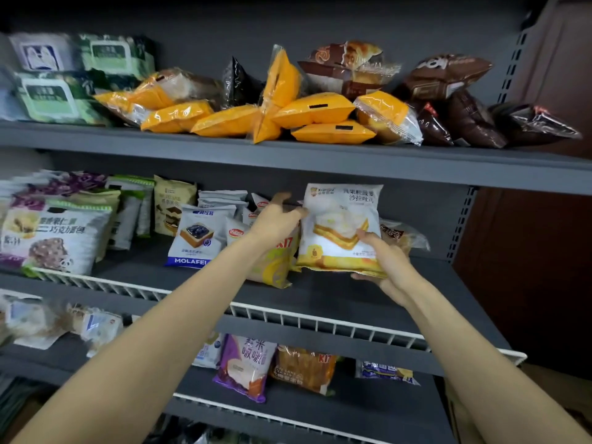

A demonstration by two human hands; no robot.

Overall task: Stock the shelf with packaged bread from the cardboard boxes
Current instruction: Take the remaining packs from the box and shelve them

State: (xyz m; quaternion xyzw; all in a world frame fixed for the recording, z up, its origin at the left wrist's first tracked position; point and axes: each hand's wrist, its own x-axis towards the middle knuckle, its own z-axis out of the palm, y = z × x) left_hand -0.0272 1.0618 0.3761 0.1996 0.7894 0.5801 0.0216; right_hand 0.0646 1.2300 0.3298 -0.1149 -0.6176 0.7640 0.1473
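Note:
A white and yellow bread packet (341, 225) with a sandwich picture stands upright on the middle shelf (336, 296). My right hand (384, 261) grips its lower right corner, thumb on the front and fingers underneath. My left hand (277, 221) reaches in beside the packet's left edge, its fingers touching that edge and the packets behind. A yellow "KIT" packet (277, 264) leans just under my left wrist. No cardboard box is in view.
The top shelf holds orange bread packets (314, 112), brown packets (448, 78) and green packs (105, 56). More packets fill the middle shelf's left, like a blue "MOLAFEI" packet (195, 238). A white wire rail (320, 325) edges the shelf. The lower shelf holds a purple packet (245, 366).

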